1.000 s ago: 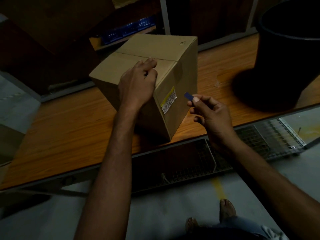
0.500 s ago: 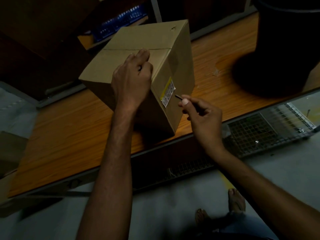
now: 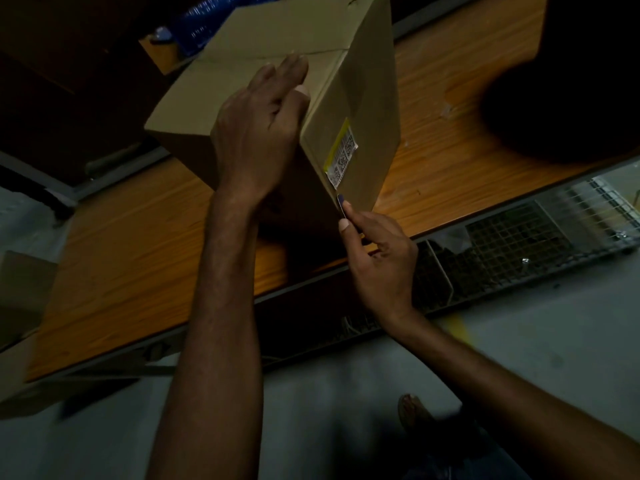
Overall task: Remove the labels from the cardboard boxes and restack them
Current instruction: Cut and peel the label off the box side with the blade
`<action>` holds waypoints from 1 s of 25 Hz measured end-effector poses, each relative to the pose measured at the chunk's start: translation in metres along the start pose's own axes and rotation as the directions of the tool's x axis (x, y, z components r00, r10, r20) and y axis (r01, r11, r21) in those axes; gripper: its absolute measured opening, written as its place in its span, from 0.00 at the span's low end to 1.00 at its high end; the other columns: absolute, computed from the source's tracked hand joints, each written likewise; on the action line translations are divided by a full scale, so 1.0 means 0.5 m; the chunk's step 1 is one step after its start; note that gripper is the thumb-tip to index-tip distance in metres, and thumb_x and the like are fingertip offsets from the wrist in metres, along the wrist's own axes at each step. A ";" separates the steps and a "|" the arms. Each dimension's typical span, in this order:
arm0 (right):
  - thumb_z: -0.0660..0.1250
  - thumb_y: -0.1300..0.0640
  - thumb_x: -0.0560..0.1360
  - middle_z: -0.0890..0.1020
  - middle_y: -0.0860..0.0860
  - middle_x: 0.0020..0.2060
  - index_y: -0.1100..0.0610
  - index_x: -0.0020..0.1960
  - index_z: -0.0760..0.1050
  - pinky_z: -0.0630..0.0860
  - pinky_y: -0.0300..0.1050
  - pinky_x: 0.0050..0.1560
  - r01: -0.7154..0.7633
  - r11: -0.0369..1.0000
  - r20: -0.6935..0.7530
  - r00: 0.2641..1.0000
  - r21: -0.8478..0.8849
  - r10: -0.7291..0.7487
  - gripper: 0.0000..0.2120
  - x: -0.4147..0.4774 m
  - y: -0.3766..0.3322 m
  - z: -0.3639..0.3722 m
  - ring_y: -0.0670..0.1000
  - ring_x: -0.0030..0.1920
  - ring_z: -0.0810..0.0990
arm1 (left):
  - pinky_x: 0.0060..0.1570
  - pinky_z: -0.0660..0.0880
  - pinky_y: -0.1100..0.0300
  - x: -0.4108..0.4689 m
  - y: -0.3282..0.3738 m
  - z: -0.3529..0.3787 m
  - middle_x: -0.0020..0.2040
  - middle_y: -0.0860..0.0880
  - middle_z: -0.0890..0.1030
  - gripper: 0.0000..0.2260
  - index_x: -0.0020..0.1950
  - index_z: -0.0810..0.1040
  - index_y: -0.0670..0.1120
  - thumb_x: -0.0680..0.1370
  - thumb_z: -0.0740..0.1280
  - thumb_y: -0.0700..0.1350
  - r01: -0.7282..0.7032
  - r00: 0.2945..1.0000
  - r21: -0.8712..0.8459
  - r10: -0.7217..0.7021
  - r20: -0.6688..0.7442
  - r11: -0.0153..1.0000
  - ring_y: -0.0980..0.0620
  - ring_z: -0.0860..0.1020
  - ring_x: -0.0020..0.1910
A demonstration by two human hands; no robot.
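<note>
Left hand [image 3: 256,133] presses open on the cardboard box [image 3: 374,91] on the tabletop [image 3: 138,258]; right hand [image 3: 381,265] pinches a small blue tool [image 3: 341,204] at the lower corner of the label [image 3: 341,154], thin paper that probably tears easily

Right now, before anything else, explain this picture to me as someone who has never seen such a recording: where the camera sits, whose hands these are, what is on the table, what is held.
There is no machine here. A person wears one camera on the head, and it looks down at their own two bare hands. On the wooden table stands a cardboard box with a yellow and white label on its side, not yet removed. The left hand rests on the box's top and steadies it. The right hand pinches a small blue tool, whose tip sits at the box's near corner edge, just below the label. A large black bin stands at the far right. A wire mesh tray runs below the table's near edge.
</note>
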State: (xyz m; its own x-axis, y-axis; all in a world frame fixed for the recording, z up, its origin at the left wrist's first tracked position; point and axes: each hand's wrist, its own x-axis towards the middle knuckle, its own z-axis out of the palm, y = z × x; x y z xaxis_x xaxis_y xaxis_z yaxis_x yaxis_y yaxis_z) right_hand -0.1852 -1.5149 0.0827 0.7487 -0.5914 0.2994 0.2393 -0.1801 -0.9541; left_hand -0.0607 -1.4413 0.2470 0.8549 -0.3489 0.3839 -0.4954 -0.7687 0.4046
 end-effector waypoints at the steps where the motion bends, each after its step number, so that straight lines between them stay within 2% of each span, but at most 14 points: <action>1: 0.71 0.60 0.81 0.83 0.42 0.50 0.54 0.65 0.83 0.82 0.54 0.44 0.017 1.000 -0.002 1.000 -0.007 -0.017 0.14 -0.003 0.004 0.001 0.48 0.50 0.82 | 0.77 0.59 0.49 0.000 -0.001 0.001 0.76 0.58 0.70 0.22 0.75 0.73 0.55 0.82 0.55 0.55 -0.001 1.000 -0.003 0.001 -0.009 1.000 0.58 0.64 0.77; 9: 0.71 0.60 0.81 0.84 0.47 0.52 0.54 0.65 0.83 0.82 0.51 0.47 0.068 0.997 -0.002 0.998 -0.026 -0.068 0.13 -0.003 0.009 -0.001 0.49 0.52 0.82 | 0.76 0.62 0.48 0.003 -0.008 0.012 0.75 0.58 0.73 0.22 0.74 0.74 0.55 0.82 0.55 0.55 -0.011 0.998 -0.016 0.010 -0.058 1.000 0.58 0.67 0.76; 11: 0.72 0.60 0.81 0.85 0.47 0.53 0.55 0.64 0.83 0.83 0.47 0.49 0.003 1.000 0.010 1.000 0.030 -0.003 0.12 -0.009 -0.005 -0.004 0.47 0.53 0.83 | 0.76 0.62 0.48 0.003 -0.010 0.013 0.74 0.58 0.73 0.22 0.74 0.74 0.55 0.82 0.55 0.56 -0.010 0.998 -0.016 0.009 -0.066 1.000 0.59 0.67 0.76; 12: 0.72 0.61 0.80 0.86 0.47 0.53 0.54 0.63 0.84 0.83 0.44 0.50 -0.093 0.990 0.021 0.996 0.103 0.091 0.12 -0.009 -0.016 -0.009 0.46 0.54 0.84 | 0.76 0.63 0.48 0.004 -0.009 0.012 0.74 0.58 0.73 0.22 0.74 0.74 0.55 0.82 0.55 0.55 -0.010 0.998 -0.014 0.009 -0.069 1.000 0.59 0.67 0.76; 13: 0.72 0.61 0.80 0.87 0.47 0.52 0.54 0.62 0.84 0.82 0.41 0.51 -0.235 0.951 0.049 0.972 0.202 0.230 0.11 -0.006 -0.026 -0.017 0.45 0.54 0.85 | 0.76 0.63 0.49 0.003 -0.007 0.012 0.74 0.58 0.73 0.22 0.74 0.74 0.55 0.82 0.55 0.55 -0.010 0.997 -0.014 0.009 -0.071 1.000 0.59 0.67 0.76; 14: 0.71 0.61 0.80 0.88 0.48 0.52 0.54 0.62 0.84 0.81 0.38 0.50 -0.399 0.859 0.099 0.916 0.322 0.389 0.11 0.001 -0.035 -0.029 0.44 0.53 0.85 | 0.76 0.63 0.49 0.003 -0.005 0.011 0.74 0.58 0.73 0.21 0.73 0.75 0.55 0.82 0.55 0.55 -0.009 0.997 -0.012 0.008 -0.073 1.000 0.59 0.67 0.76; 16: 0.69 0.61 0.80 0.88 0.50 0.49 0.57 0.62 0.83 0.78 0.35 0.44 -0.667 0.502 0.293 0.717 0.550 0.632 0.12 0.022 -0.047 -0.058 0.44 0.46 0.83 | 0.76 0.62 0.50 0.003 -0.004 0.011 0.74 0.58 0.73 0.21 0.73 0.75 0.55 0.82 0.56 0.55 -0.008 0.997 -0.008 0.007 -0.080 1.000 0.60 0.67 0.76; 17: 0.69 0.61 0.79 0.87 0.51 0.48 0.58 0.61 0.82 0.75 0.36 0.42 -0.722 0.337 0.382 0.634 0.605 0.673 0.12 0.032 -0.050 -0.073 0.44 0.44 0.81 | 0.76 0.62 0.51 0.003 -0.004 0.012 0.74 0.59 0.74 0.21 0.73 0.75 0.55 0.82 0.56 0.55 -0.009 0.997 -0.012 0.008 -0.083 1.000 0.60 0.67 0.75; 18: 0.69 0.61 0.77 0.86 0.52 0.48 0.58 0.60 0.82 0.74 0.36 0.41 -0.741 0.235 0.436 0.586 0.629 0.683 0.12 0.041 -0.049 -0.086 0.44 0.42 0.79 | 0.76 0.63 0.52 0.004 -0.004 0.013 0.73 0.59 0.74 0.20 0.73 0.75 0.55 0.82 0.56 0.54 -0.011 0.996 -0.014 0.009 -0.089 1.000 0.60 0.67 0.75; 19: 0.70 0.60 0.76 0.86 0.52 0.48 0.58 0.60 0.81 0.72 0.37 0.40 -0.749 0.178 0.470 0.563 0.638 0.680 0.13 0.048 -0.048 -0.096 0.44 0.41 0.78 | 0.75 0.63 0.54 0.004 -0.005 0.015 0.73 0.59 0.74 0.20 0.72 0.76 0.55 0.82 0.57 0.54 -0.010 0.995 -0.015 0.008 -0.098 1.000 0.61 0.67 0.75; 21: 0.69 0.59 0.76 0.85 0.52 0.47 0.58 0.62 0.80 0.71 0.38 0.40 -0.750 0.136 0.501 0.553 0.647 0.666 0.16 0.055 -0.047 -0.107 0.44 0.39 0.78 | 0.75 0.63 0.58 0.005 -0.006 0.017 0.72 0.60 0.75 0.19 0.72 0.76 0.56 0.82 0.57 0.53 -0.005 0.994 -0.024 0.002 -0.113 1.000 0.62 0.67 0.74; 25: 0.69 0.59 0.76 0.85 0.53 0.46 0.59 0.64 0.78 0.71 0.38 0.40 -0.751 0.093 0.535 0.545 0.653 0.645 0.16 0.055 -0.056 -0.116 0.44 0.39 0.78 | 0.74 0.65 0.56 0.004 -0.009 0.020 0.71 0.60 0.76 0.19 0.71 0.77 0.56 0.82 0.57 0.53 -0.018 0.991 -0.038 0.013 -0.134 0.999 0.61 0.69 0.74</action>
State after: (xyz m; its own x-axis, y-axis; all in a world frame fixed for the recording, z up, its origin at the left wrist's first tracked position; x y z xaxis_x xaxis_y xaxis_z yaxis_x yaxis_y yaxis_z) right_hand -0.2073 -1.5717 0.1170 0.8933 -0.0178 -0.4491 -0.1366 0.9412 -0.3090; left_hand -0.0551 -1.4440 0.2379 0.8202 -0.2837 0.4968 -0.5162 -0.7415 0.4286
